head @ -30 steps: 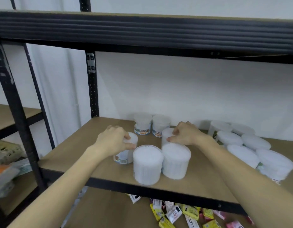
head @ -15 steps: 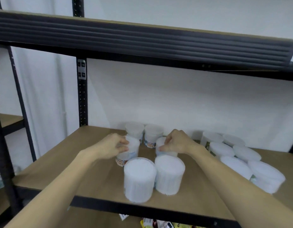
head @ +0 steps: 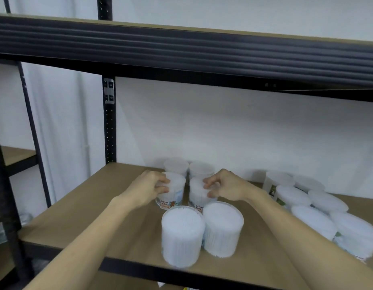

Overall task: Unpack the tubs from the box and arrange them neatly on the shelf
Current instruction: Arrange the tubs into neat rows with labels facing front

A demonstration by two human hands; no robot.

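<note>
Shelving unit, black metal frame with wooden boards. The working shelf (head: 81, 214) is the middle board; an upper board runs across the top of the view. No box is in view.

Tubs, right group (head: 313, 208): about eight clear round tubs with white lids in a loose double row towards the back right of the shelf, several leaning, the nearest ones close to the front edge.

Tubs, front pair (head: 202, 231): two tall clear tubs packed with white cotton buds, upright, touching each other, near the front edge.

Tubs, back pair (head: 188, 169): two upright tubs side by side near the wall.

Left hand (head: 149, 188): fingers curled round the lid and upper wall of the left middle tub (head: 174, 190), upright on the board; label reads "COTTON BUDS".

Right hand (head: 227, 188): fingers (head: 208, 181) closed lightly over the top of the right middle tub (head: 199, 194), which stands just beside its neighbour.

Step in hand, by judgement: seating the middle pair between the back pair and the front pair, to form a two-wide column.

Next move, by judgement: nudge both tubs square with the back pair, labels forward, then let go without knocking the front pair; the leaning right group looks in need of straightening.
</note>
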